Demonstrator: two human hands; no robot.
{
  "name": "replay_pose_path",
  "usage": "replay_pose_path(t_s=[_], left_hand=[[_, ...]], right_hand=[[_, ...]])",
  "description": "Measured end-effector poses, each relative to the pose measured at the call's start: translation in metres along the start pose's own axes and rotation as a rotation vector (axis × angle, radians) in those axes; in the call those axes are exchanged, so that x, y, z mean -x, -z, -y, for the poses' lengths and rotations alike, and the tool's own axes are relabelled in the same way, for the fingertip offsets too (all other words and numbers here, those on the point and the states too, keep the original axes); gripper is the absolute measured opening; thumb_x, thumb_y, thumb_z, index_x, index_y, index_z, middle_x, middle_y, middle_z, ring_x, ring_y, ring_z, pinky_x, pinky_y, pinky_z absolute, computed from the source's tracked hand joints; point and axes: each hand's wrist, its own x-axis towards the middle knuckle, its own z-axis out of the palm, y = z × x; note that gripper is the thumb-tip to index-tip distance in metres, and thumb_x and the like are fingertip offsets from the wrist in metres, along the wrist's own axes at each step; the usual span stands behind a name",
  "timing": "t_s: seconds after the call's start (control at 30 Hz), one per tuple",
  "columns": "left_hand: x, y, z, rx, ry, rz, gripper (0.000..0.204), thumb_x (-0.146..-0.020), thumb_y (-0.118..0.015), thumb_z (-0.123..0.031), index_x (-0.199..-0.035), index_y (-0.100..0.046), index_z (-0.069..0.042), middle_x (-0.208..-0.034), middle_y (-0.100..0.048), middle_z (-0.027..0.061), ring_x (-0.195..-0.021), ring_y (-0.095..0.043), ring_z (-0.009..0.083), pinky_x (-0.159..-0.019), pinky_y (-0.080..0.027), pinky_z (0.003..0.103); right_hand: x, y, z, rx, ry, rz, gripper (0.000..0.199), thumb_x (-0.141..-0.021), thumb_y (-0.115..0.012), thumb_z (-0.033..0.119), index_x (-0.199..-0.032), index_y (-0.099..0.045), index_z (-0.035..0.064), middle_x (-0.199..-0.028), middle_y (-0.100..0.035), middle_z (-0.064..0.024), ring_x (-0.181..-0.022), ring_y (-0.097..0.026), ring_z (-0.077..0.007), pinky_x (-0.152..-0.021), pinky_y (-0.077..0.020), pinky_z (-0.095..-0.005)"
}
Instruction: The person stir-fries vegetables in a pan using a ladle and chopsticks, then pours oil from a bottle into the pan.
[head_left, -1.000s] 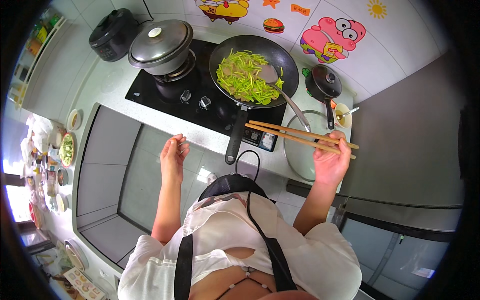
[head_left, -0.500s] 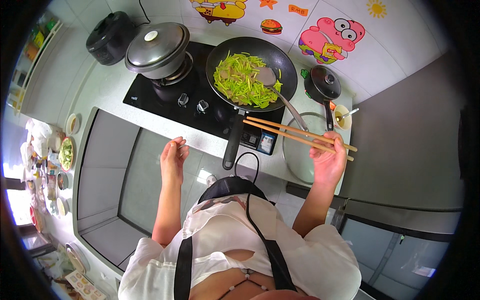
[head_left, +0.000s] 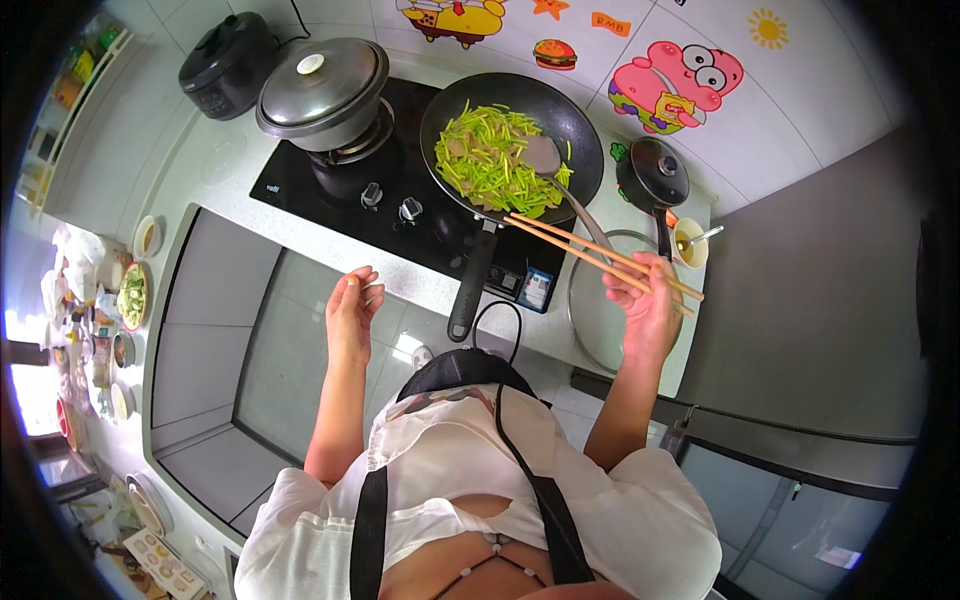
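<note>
My right hand (head_left: 648,308) grips a pair of long wooden chopsticks (head_left: 590,254); their tips point at the rim of a black frying pan (head_left: 580,132) full of chopped green vegetables (head_left: 490,160). A metal spatula (head_left: 555,170) rests in the pan. My left hand (head_left: 352,308) is raised in front of the counter, fingers loosely curled, holding nothing. The pan's black handle (head_left: 470,285) points toward me between both hands.
A lidded steel pot (head_left: 322,90) stands on the black hob (head_left: 400,210) left of the pan. Behind it is a dark rice cooker (head_left: 228,62). A glass lid (head_left: 605,310), a small black pot (head_left: 652,175) and a small bowl with a spoon (head_left: 692,242) are on the right. Dishes crowd the left counter (head_left: 100,300).
The chopsticks and my right hand have shifted slightly toward the pan. My left hand stays raised in about the same place.
</note>
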Motion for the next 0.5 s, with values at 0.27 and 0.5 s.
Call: replay_pose_path(t_s=[0.27,0.5], left_hand=[[-0.006,-0.002,0.003,-0.001,0.012,-0.002,0.026,-0.09,-0.047,-0.025,-0.105,-0.054,-0.004,-0.097,-0.059,0.0045,-0.081,-0.057,0.012,-0.074,-0.045,0.025],[-0.008,-0.013,0.006,-0.014,0.045,-0.001,0.024,-0.091,-0.045,-0.022,-0.103,-0.055,-0.004,-0.094,-0.06,0.0028,-0.078,-0.057,0.0103,-0.073,-0.045,0.024]], right_hand=[[-0.003,0.0,-0.003,0.051,-0.012,-0.026,0.031,-0.09,-0.042,0.026,-0.1,-0.051,-0.0013,-0.086,-0.062,-0.0166,-0.071,-0.064,-0.0231,-0.059,-0.0524,-0.0268],[-0.029,-0.016,-0.03,0.306,0.051,-0.067,0.027,-0.09,-0.047,0.022,-0.099,-0.057,-0.0011,-0.088,-0.062,-0.0121,-0.075,-0.064,-0.019,-0.065,-0.0492,-0.0242]])
